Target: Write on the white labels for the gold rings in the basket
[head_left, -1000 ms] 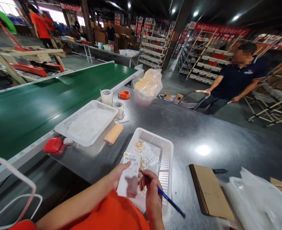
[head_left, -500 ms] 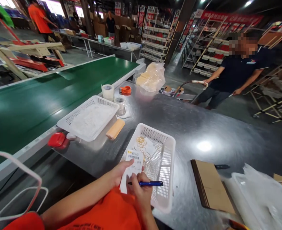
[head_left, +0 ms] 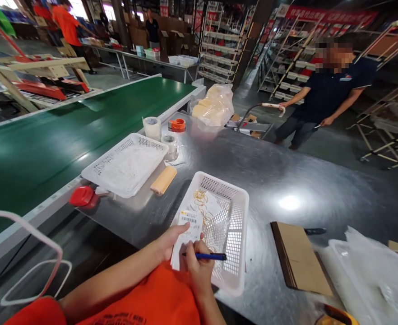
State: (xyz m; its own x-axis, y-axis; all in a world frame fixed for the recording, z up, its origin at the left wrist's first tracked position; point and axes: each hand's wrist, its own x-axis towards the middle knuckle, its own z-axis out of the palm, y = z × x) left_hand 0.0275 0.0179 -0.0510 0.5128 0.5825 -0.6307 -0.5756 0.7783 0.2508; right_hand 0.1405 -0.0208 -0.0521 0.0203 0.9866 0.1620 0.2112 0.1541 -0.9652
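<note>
My left hand (head_left: pixel 172 238) grips a stack of paper slips, the top one a white barcode label (head_left: pixel 190 224), with the thumb pressed on its face. In my right hand (head_left: pixel 201 266) is a blue pen (head_left: pixel 210 256), its tip angled left over the lower part of the slips. Both hands are above the near left side of a white perforated basket (head_left: pixel 241 234). Inside that basket lie gold-coloured rubber bands (head_left: pixel 201 198) and clear plastic packaging. The slips and hands hide part of its left wall.
Left on the metal table (head_left: pixel 266 180) are a second white basket (head_left: pixel 124 167), tape rolls (head_left: pixel 152 128), an orange tape dispenser (head_left: pixel 177 125) and a red object (head_left: pixel 81 195). Cardboard pieces (head_left: pixel 302 257) and plastic bags (head_left: pixel 378 280) lie right. A green conveyor (head_left: pixel 84 131) runs alongside. A person (head_left: pixel 337 90) stands beyond the table holding a cart handle.
My right hand and the pen have shifted slightly on the slips. The person across the table has moved a little left with the cart handle.
</note>
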